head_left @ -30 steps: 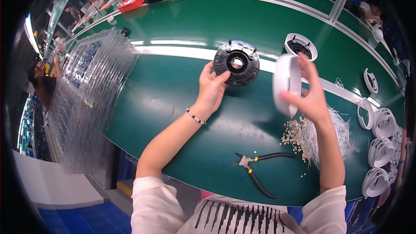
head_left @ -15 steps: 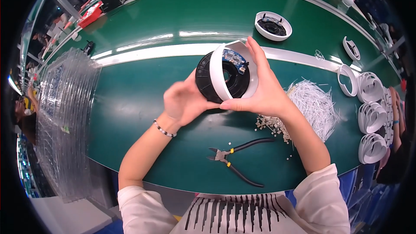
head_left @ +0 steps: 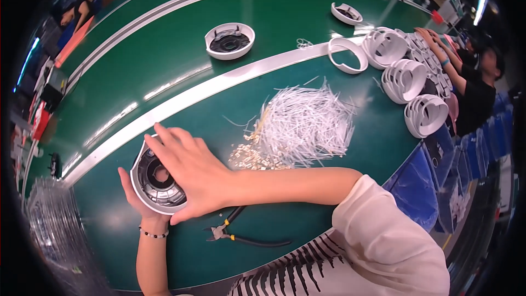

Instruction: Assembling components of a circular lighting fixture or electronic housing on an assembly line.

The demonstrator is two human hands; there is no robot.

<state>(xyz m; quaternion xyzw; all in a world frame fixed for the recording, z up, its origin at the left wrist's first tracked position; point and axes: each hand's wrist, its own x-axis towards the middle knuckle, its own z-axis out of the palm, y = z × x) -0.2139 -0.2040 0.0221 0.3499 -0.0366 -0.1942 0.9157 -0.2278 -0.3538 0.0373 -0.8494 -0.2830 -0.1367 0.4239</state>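
Observation:
Between my two hands is a round housing, a white ring around a black disc-shaped inner part, held low over the table's left side. My left hand, with a beaded bracelet at the wrist, cups it from below and from its left edge. Over its right side lies my right hand, thumb at the near rim and fingers at the far rim, hiding part of the inside. Diagonal cutters with black, yellow-banded handles lie near my right forearm, which partly covers one handle.
Beyond my right forearm are a pile of thin white strips and small beige pieces. Stacked white rings stand at the right, near another person's arms. A similar housing sits past the metal strip. Clear plastic trays are stacked left.
The view has turned right. My hands have carried the housing left and turned it; its blue circuit board no longer shows. My right hand now reaches across its top.

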